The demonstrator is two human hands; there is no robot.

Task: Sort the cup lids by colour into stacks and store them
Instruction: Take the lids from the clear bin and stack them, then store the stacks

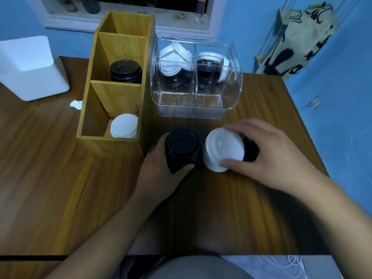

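Observation:
My left hand (pixel 159 170) grips a stack of black lids (pixel 182 148) standing on the wooden table (pixel 60 178). Just to its right, my right hand (pixel 267 156) holds a tilted white lid (pixel 222 149) by its rim, with a black lid (pixel 250 151) partly hidden under it. The wooden organiser (pixel 112 93) at the left holds a black lid stack (pixel 125 71) in its middle compartment and a white lid stack (pixel 123 125) in its near one. Behind the hands, a clear plastic bin (pixel 196 77) contains mixed white and black lids.
A white box (pixel 30 67) stands at the table's far left, with a scrap of white paper (pixel 76 103) beside the organiser. A patterned cloth bag (pixel 296 41) hangs on the blue wall at right. The table's near edge runs along the bottom.

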